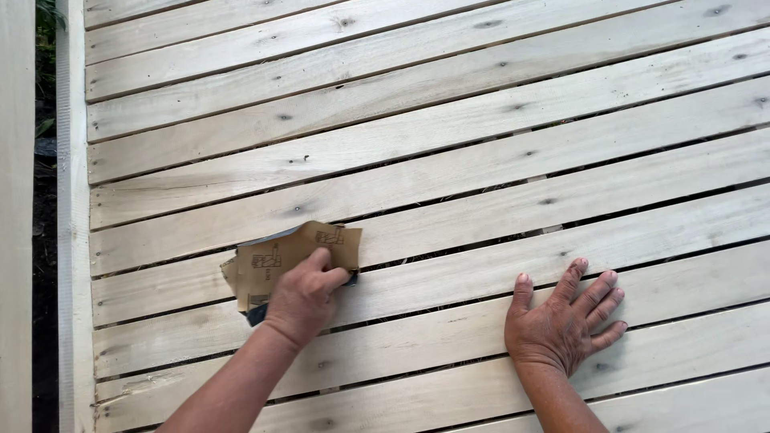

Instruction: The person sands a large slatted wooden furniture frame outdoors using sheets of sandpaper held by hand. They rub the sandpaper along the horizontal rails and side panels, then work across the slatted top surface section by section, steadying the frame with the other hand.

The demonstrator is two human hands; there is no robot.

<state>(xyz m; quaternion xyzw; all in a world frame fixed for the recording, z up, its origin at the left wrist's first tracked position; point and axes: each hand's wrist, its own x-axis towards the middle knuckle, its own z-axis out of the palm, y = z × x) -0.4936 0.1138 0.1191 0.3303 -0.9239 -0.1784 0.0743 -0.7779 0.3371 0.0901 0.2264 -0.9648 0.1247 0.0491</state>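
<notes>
Folded sandpaper (281, 261) was gripped under the left hand (303, 298) | right hand (561, 321) was spread flat, empty, on pale slats (449, 172).

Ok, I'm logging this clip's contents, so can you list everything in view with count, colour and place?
slats: many, pale wood with dark knots, running across the whole view with thin gaps between.
frame board: one, pale wood, upright along the left edge of the slats.
greenery: a strip, green, far left top.
sandpaper: one folded sheet, tan back, pressed on a slat left of centre.
left hand: one, gripping the sandpaper.
right hand: one, flat on the slats, fingers spread, lower right.
</notes>
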